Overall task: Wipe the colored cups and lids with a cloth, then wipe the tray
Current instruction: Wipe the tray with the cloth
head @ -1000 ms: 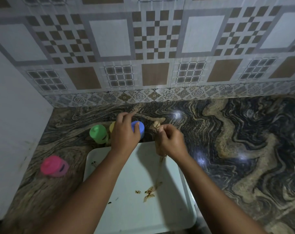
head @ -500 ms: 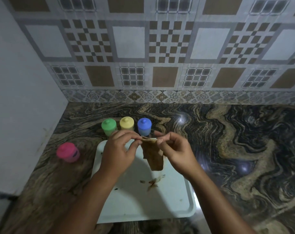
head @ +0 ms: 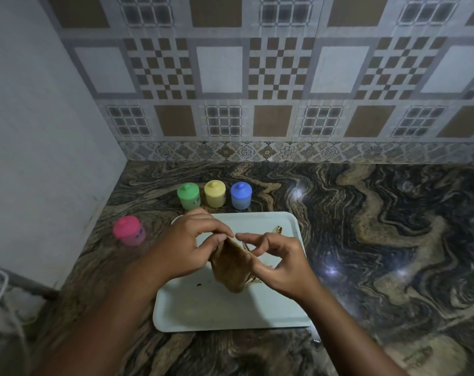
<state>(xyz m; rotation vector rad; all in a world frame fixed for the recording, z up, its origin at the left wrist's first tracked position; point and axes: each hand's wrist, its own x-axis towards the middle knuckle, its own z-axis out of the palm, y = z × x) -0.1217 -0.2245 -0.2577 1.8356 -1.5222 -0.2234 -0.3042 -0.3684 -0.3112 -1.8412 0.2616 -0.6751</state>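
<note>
Both hands are now close together above the tray (head: 203,313): the left hand (head: 187,248) pinches the brown cloth (head: 230,270) and the right hand (head: 281,264) holds its other edge. A second ago the left hand was at the blue cup (head: 240,195). So the cups seem finished and the tray comes next. Under the hands it carries brown smears (head: 254,280). Left of the left hand stands the pink cup (head: 129,230). Beyond the hands are the green cup (head: 188,196), yellow cup (head: 215,194) and blue cup, lids on, contents hidden

Both forearms (head: 127,308) extended forward and converging, left grip (head: 192,246) pinching cloth (head: 230,267) edge, right grip (head: 281,263) fingers curled on opposite edge
</note>
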